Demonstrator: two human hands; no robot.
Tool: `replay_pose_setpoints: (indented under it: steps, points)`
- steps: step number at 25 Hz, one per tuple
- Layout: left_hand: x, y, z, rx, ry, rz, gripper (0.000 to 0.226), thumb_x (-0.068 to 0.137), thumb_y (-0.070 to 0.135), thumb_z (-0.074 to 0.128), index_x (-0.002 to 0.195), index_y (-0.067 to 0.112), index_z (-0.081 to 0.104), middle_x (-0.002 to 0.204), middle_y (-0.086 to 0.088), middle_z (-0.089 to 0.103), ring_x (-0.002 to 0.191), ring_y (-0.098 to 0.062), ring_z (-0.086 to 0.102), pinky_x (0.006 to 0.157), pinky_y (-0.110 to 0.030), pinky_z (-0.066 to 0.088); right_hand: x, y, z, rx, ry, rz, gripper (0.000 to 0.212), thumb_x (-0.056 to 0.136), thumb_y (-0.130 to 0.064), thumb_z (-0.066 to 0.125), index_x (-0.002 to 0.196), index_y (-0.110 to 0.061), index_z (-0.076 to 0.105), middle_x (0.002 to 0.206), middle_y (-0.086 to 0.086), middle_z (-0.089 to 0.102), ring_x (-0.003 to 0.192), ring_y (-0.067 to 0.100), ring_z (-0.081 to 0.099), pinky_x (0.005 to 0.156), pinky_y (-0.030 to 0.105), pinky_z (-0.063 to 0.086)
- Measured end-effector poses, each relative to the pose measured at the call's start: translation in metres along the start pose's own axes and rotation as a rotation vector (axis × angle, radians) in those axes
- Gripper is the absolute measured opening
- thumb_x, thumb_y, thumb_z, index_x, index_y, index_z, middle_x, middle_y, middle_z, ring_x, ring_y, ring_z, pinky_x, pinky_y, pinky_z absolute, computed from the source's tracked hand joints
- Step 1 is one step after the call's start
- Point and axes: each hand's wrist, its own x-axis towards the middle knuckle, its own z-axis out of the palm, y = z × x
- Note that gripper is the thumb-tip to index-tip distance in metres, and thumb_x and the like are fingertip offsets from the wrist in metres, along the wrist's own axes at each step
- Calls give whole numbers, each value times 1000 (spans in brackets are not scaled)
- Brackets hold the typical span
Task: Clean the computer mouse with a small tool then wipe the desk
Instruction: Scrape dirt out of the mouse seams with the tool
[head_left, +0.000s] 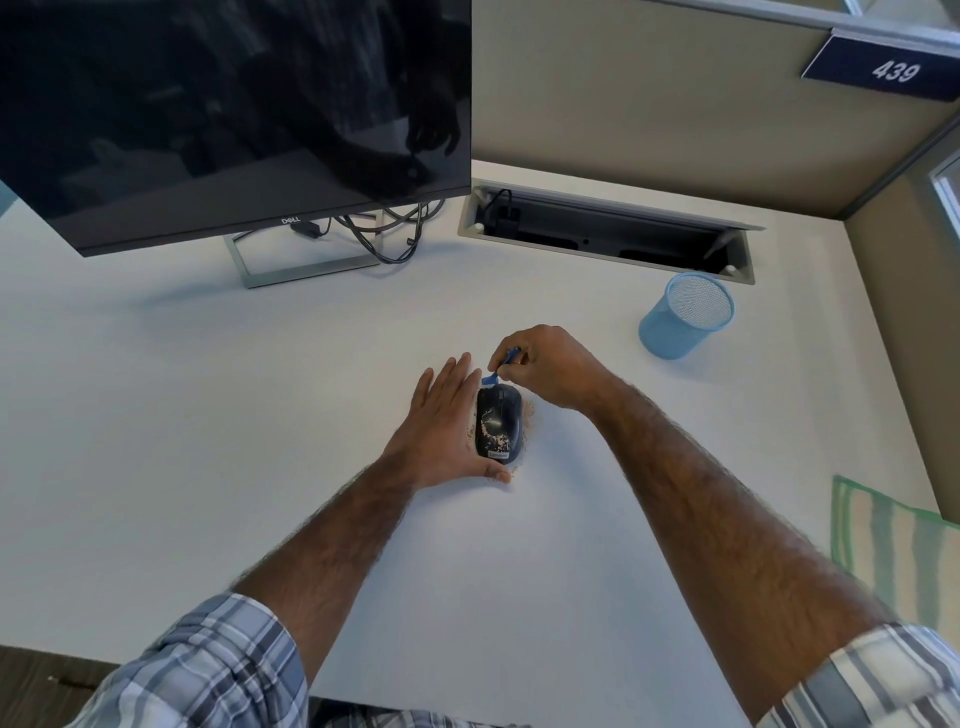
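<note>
— What's closest to us?

— Two checked sleeves (218, 670), rolled up, at the near edge of the white desk (208, 415).

— And the hands?

— The left hand (441, 426) lies flat and open, fingers together, pressed against the left side of the black mouse (498, 426). The right hand (545, 366) is pinched tight on a small blue tool (500, 368), its tip touching the front of the mouse.

— Where's the mouse?

— Middle of the desk, with light crumbs (529, 415) on it and around it.

— Anything else?

— A blue mesh cup (685, 317) toward the far right corner, and a striped cloth (888, 545) at the right edge.
</note>
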Motion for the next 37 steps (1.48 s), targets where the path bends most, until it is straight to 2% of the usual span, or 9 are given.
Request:
replay_pose_setpoints:
  steps: [7, 11, 13, 17, 22, 24, 29, 34, 37]
  points:
    - [0, 1, -1, 19, -10, -4, 152, 53, 102, 56, 163, 14, -1, 171, -3, -20, 156, -17, -24, 125, -41, -17, 1, -1, -1, -61, 21, 11, 16, 95, -16, 64, 105, -17, 76, 104, -2, 74, 89, 13, 66, 82, 27, 55]
    - [-1, 1, -2, -2, -5, -3, 152, 53, 100, 58, 164, 17, -4, 171, -2, -19, 156, -16, -22, 126, -41, -16, 0, -8, -1, 9, -66, 13, 15, 90, -12, 66, 95, -21, 76, 91, -9, 72, 83, 7, 65, 71, 20, 51]
    - [0, 2, -2, 3, 0, 0, 151, 54, 100, 60, 163, 17, -3, 172, -2, -18, 157, -17, -21, 126, -41, -16, 1, -12, -2, 51, -19, 31, 13, 88, -13, 65, 90, -24, 74, 84, -14, 69, 80, 7, 65, 69, 17, 51]
    - [0, 2, -2, 27, -3, -2, 150, 55, 100, 58, 163, 13, 1, 172, -4, -19, 157, -18, -22, 126, -41, -16, 1, -16, 1, 74, 140, 142, 8, 87, -15, 64, 83, -14, 72, 78, -2, 72, 74, 20, 70, 66, 35, 59]
    - [0, 2, -2, 21, -12, -8, 151, 53, 102, 54, 164, 13, 2, 172, -4, -19, 156, -18, -23, 127, -44, -13, -5, -16, 6, 129, 100, 176, 11, 88, -16, 65, 80, -10, 69, 71, 0, 75, 71, 21, 73, 74, 43, 63]
    - [-1, 2, -2, 16, -11, -6, 150, 53, 101, 55, 164, 14, 4, 172, -3, -18, 157, -18, -22, 127, -44, -14, -7, -15, 4, 142, 139, 199, 11, 89, -19, 66, 82, -12, 70, 69, -5, 73, 66, 13, 71, 74, 40, 64]
    - [-3, 2, -2, -39, 10, 12, 141, 54, 96, 66, 162, 24, 11, 172, -2, -14, 158, -18, -19, 127, -45, -12, -18, -16, 10, 159, 131, 218, 11, 89, -20, 66, 81, -13, 69, 66, -4, 74, 67, 16, 73, 73, 40, 64]
    - [-2, 2, -3, -44, 5, 14, 139, 54, 95, 67, 162, 26, 12, 172, -2, -14, 157, -18, -19, 127, -47, -11, -25, -17, 11, 184, 200, 241, 10, 89, -24, 66, 81, -18, 68, 71, -6, 73, 66, 12, 69, 60, 25, 58]
    - [-2, 2, -3, -47, -2, 14, 139, 56, 95, 66, 163, 25, 11, 172, -2, -15, 157, -18, -20, 127, -47, -11, -34, -20, 23, 165, 161, 240, 12, 89, -26, 66, 82, -16, 68, 74, -1, 74, 66, 14, 70, 56, 28, 56]
